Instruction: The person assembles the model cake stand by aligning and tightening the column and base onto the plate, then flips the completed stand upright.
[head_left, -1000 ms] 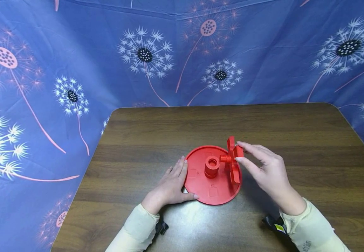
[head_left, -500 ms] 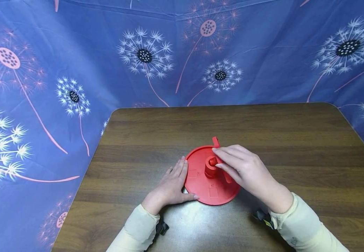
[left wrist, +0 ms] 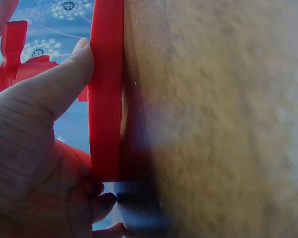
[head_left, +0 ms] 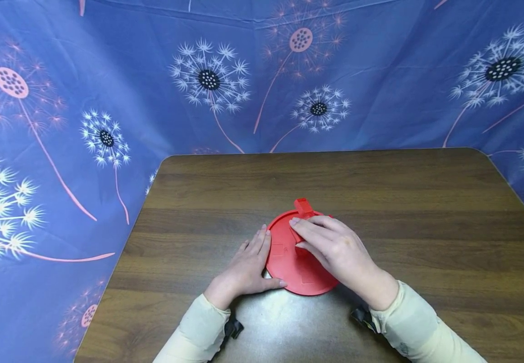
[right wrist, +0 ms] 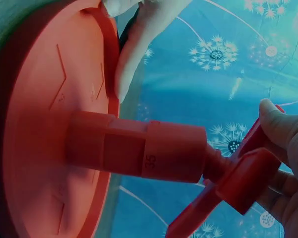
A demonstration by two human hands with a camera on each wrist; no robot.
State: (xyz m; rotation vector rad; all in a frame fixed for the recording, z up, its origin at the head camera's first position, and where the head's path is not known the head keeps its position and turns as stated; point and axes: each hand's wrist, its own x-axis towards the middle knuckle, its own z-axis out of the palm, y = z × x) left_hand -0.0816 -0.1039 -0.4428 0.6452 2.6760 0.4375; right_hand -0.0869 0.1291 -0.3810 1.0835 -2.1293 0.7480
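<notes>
A round red plastic disc (head_left: 284, 259) with a raised rim lies on the table, and a hollow post (right wrist: 176, 152) rises from its centre. My left hand (head_left: 245, 269) rests against the disc's left edge, fingers straight and thumb spread along the rim. Between thumb and fingers, my right hand (head_left: 341, 249) pinches a red cross-shaped knob (right wrist: 251, 173) with several arms. The knob's threaded stem (right wrist: 216, 166) meets the post's open end in the right wrist view. How deep it sits I cannot tell. From the head view, my right hand hides the post and most of the knob.
The wooden table (head_left: 225, 181) has rounded far corners. A blue cloth (head_left: 262, 101) printed with dandelions hangs behind it and along its left side. Dark wrist devices (head_left: 233, 327) sit at both sleeve cuffs.
My right hand has carried the knob leftward from beside the post onto its top, turning it from upright to tilted flatter. My left hand and the disc stay where they were.
</notes>
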